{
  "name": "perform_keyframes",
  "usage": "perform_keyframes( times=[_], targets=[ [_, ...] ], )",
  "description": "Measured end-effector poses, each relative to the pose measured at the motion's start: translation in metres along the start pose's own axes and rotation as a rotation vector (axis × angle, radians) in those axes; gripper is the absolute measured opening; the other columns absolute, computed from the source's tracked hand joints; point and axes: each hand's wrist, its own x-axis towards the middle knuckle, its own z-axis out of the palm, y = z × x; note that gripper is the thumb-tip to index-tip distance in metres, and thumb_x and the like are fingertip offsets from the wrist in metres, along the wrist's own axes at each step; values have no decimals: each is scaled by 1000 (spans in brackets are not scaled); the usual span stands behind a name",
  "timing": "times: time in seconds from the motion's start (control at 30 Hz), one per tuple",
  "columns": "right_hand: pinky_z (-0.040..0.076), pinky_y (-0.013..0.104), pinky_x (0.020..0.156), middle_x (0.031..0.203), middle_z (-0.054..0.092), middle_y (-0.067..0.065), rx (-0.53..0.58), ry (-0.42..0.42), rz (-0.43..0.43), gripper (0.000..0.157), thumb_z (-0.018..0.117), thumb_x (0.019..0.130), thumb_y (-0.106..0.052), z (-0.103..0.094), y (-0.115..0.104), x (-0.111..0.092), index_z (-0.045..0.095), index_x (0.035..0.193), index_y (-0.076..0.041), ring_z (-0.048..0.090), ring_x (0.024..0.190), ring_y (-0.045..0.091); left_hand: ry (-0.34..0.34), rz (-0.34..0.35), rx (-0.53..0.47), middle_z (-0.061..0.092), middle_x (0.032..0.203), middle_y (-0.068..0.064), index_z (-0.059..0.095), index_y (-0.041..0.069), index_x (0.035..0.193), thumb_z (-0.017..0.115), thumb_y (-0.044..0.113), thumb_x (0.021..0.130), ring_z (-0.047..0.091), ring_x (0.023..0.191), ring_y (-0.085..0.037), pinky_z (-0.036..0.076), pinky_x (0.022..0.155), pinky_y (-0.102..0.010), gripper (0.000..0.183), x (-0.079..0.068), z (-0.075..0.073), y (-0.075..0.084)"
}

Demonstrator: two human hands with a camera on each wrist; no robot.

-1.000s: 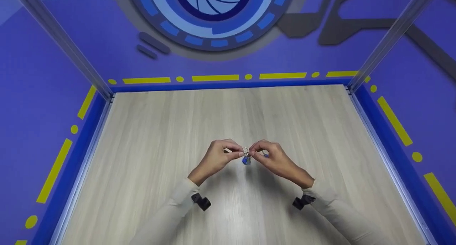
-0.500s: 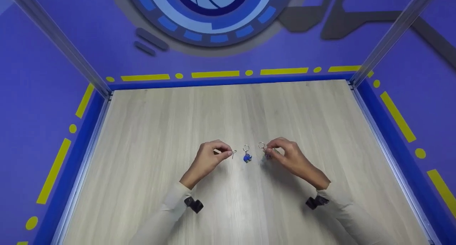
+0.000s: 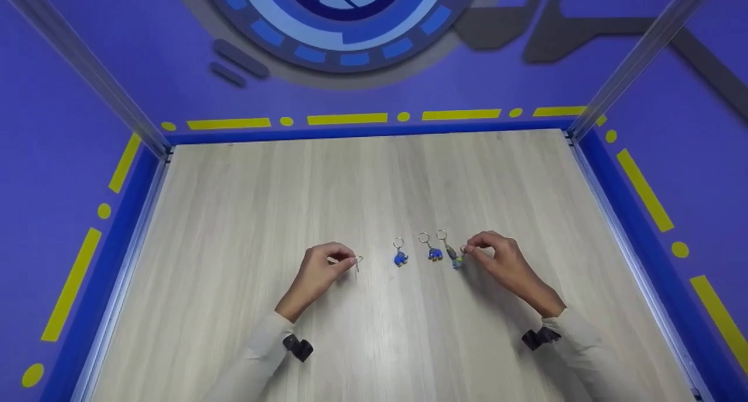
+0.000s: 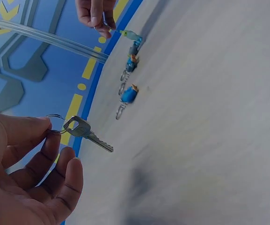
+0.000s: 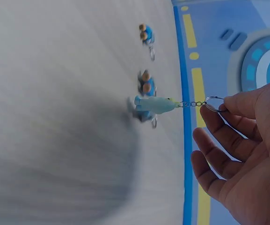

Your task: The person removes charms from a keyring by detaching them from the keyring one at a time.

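Observation:
My left hand (image 3: pixel 320 273) pinches a split ring between thumb and fingertips, and a metal key (image 4: pixel 99 142) hangs from it in the left wrist view. My right hand (image 3: pixel 507 269) holds another ring by its edge. From that ring a short chain carries a pale green figure keychain (image 5: pixel 157 105), seen in the right wrist view. Between the hands, a blue figure keychain (image 3: pixel 400 259) lies on the table with its ring pointing away. To its right are a second blue keychain (image 3: pixel 435 254) and a darker keychain (image 3: pixel 450 252), which the pale green figure partly overlaps in the head view.
The pale wood tabletop (image 3: pixel 245 203) is bordered by blue walls with yellow dashes (image 3: pixel 347 119). Metal posts (image 3: pixel 634 69) rise at the back corners. Each wrist bears a small black camera (image 3: pixel 298 347).
My hands, together one second ago, have drawn apart. The left carries the key leftward; the right, with the pale green keychain, has moved right, uncovering keychains on the table.

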Motion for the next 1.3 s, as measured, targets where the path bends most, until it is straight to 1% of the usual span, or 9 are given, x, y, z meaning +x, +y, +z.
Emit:
perform_keyframes(
  times=[0.13, 0.23, 0.43, 0.57, 0.7, 0.87, 1.03, 1.17, 1.3],
  targets=[
    [56, 32, 85, 100, 78, -1, 12, -39, 27, 7, 76, 104, -3, -2, 6, 2, 80, 102, -8, 70, 94, 11, 5, -42, 7, 77, 95, 2, 82, 6, 98, 81, 11, 101, 67, 90, -16, 56, 78, -30, 6, -4, -1, -7],
    [54, 27, 85, 99, 79, -2, 15, -48, 57, 7, 75, 104, -5, -4, 13, 7, 80, 101, -9, 70, 93, 13, 1, -66, -2, 76, 95, 1, 82, 8, 98, 80, 9, 101, 66, 88, -16, 55, 73, -27, 5, -1, 2, -10],
    [53, 24, 84, 98, 79, 2, 14, -70, 108, 8, 75, 106, -9, 1, 29, 24, 79, 101, -5, 71, 93, 17, -5, -107, -41, 76, 93, -2, 82, 5, 97, 78, 5, 100, 67, 81, -15, 53, 63, -24, 6, 17, 9, -13],
    [52, 24, 81, 95, 77, 5, 5, -82, 113, 7, 76, 104, -8, 9, 39, 35, 79, 98, -5, 69, 89, 18, -1, -134, -45, 76, 91, -2, 81, 3, 95, 77, 3, 99, 64, 76, -14, 51, 60, -22, 6, 30, 12, -16],
    [49, 27, 82, 95, 76, 4, -20, -88, 115, 7, 77, 103, -8, 16, 47, 43, 80, 96, -7, 64, 90, 18, 10, -140, -22, 76, 90, -2, 81, 4, 92, 78, 3, 98, 62, 77, -12, 50, 63, -22, 7, 44, 18, -19],
    [46, 37, 88, 95, 75, 7, -57, -81, 78, 7, 79, 101, -6, 20, 54, 49, 80, 94, -6, 62, 95, 24, 10, -116, 44, 77, 90, -2, 81, 4, 91, 78, 1, 97, 64, 83, -12, 52, 76, -27, 8, 55, 26, -22],
    [47, 45, 93, 97, 75, 9, -89, -100, 74, 5, 77, 101, -5, 22, 53, 51, 80, 97, -4, 63, 100, 29, -7, -78, 98, 79, 92, -5, 82, 3, 91, 78, -1, 96, 68, 87, -15, 56, 85, -37, 7, 55, 29, -23],
    [50, 50, 94, 101, 75, 10, -117, -119, 91, 6, 75, 103, -5, 21, 50, 51, 80, 103, -2, 64, 103, 30, -51, -51, 148, 79, 92, -5, 82, 2, 94, 78, 0, 98, 66, 85, -14, 56, 82, -36, 6, 52, 27, -20],
    [52, 56, 100, 111, 75, 18, -156, -123, 89, 15, 72, 106, -8, 16, 39, 54, 77, 114, 4, 66, 112, 36, -56, -21, 214, 78, 101, -9, 82, 1, 109, 75, 8, 104, 69, 92, -22, 57, 85, -41, 11, 50, 25, -12]
  ],
)
